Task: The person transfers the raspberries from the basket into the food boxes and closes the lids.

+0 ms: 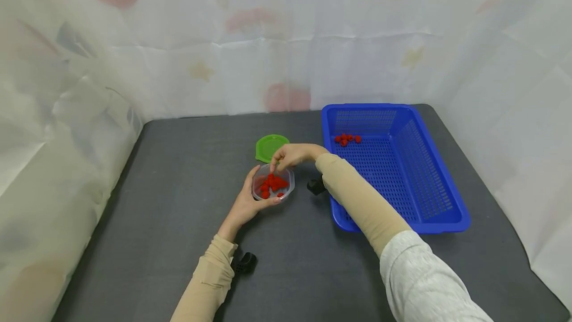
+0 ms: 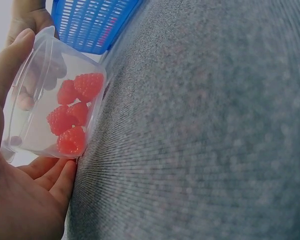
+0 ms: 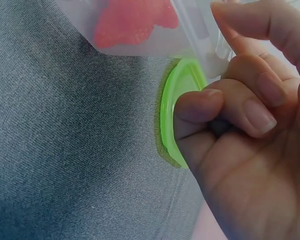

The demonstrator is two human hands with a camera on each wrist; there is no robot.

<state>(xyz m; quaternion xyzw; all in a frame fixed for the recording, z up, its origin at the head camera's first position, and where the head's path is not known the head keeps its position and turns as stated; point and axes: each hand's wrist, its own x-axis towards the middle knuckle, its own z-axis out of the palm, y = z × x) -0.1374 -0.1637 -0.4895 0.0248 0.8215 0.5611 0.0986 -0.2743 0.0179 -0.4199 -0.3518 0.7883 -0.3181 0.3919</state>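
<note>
My left hand (image 1: pixel 248 203) grips a clear plastic container (image 2: pixel 37 127), thumb on its near side and fingers round its left. Several red raspberries (image 2: pixel 87 86) lie in the container, bunched in the head view. Over its far rim reaches my right hand (image 1: pixel 292 154), thumb and forefinger pointing down at the raspberries, the other fingers curled in the right wrist view. Whether a raspberry sits between those fingertips cannot be made out. A green lid (image 1: pixel 270 146) lies on the table just behind the container, partly covered by my right hand in the right wrist view.
On the right of the grey table (image 1: pixel 187 178) stands a blue plastic basket (image 1: pixel 440 188), with several raspberries (image 1: pixel 344 143) at its far left corner. My right forearm crosses the basket's near left side. Pale patterned curtains (image 1: pixel 250 73) enclose the table.
</note>
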